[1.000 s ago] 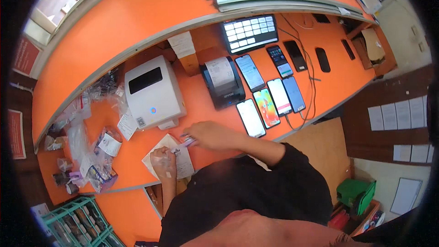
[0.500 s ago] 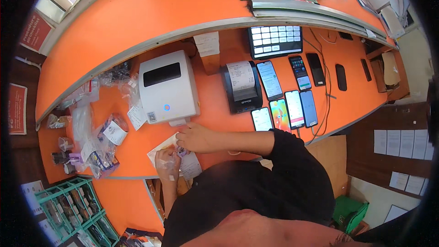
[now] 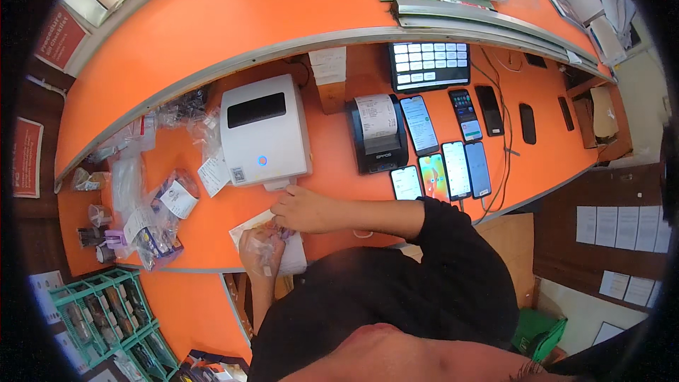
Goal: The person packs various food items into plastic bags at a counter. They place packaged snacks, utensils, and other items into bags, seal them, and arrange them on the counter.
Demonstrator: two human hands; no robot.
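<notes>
Both hands meet at the desk edge in front of the white label printer (image 3: 265, 131). My left hand (image 3: 260, 249) is closed, with shiny clear plastic lying over its fingers and back; it grips a small clear plastic packet, whose contents I cannot make out. Coming in from the right, my right hand (image 3: 305, 211) has its fingers bent down and pressed together at the packet's upper end, close to the left fingertips. White paper (image 3: 293, 256) shows beneath the two hands. A short white label (image 3: 277, 184) sticks out of the printer just above my right hand.
A black receipt printer (image 3: 378, 148) with a printed slip stands right of the label printer. Several phones (image 3: 454, 170) lie beside it, below a tablet (image 3: 430, 67), with loose cables. Bagged packets (image 3: 159, 230) crowd the left side. A raised shelf edge (image 3: 283, 51) crosses above; green baskets (image 3: 106, 318) stand lower left.
The right hand has shifted slightly and its fingers are bunched closer over the packet. The left hand stays almost in place. The whole view has tilted a little.
</notes>
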